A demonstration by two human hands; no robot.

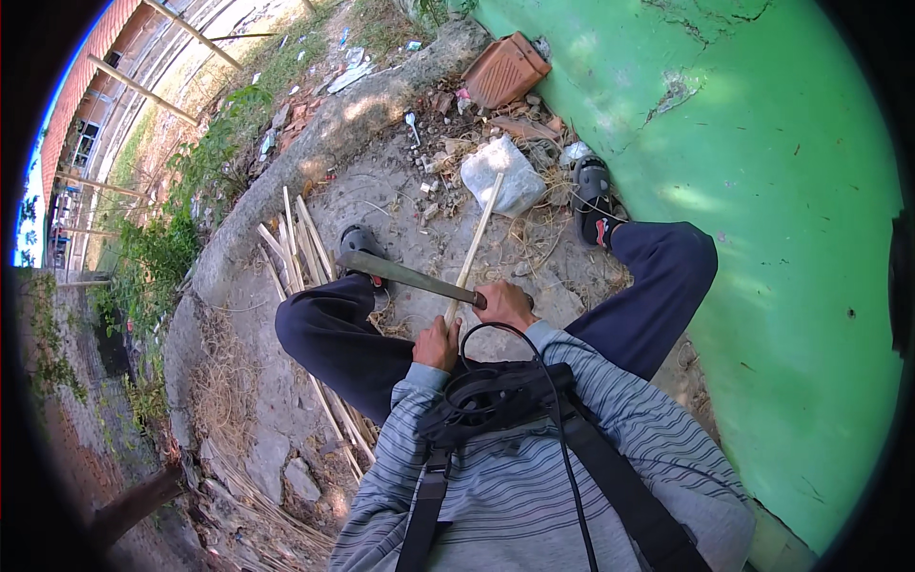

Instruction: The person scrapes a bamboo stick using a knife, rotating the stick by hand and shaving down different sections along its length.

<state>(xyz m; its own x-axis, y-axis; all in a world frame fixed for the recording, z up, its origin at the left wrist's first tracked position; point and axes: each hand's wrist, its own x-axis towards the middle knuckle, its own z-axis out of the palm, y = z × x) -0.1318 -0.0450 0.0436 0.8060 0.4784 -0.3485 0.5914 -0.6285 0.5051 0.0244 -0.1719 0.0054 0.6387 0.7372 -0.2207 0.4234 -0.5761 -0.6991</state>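
My right hand [505,306] is closed round the handle of a machete [405,275], whose long dark blade points left across my lap. My left hand [437,344] grips the near end of a thin, pale bamboo strip [481,229]. The strip slants up and away from me, its far end in front of a whitish block [505,177] on the ground. The blade crosses the strip just beyond my left hand; I cannot tell whether they touch. More bamboo strips [303,243] lie in a bundle on the left, passing beneath my bent left leg.
A green wall [753,248] rises close on my right. A low curved concrete edge [286,176] bounds the ground on the left, with plants [157,257] beyond it. An orange-brown clay block [507,70] and rubble lie ahead. A black cable [562,429] hangs over my chest.
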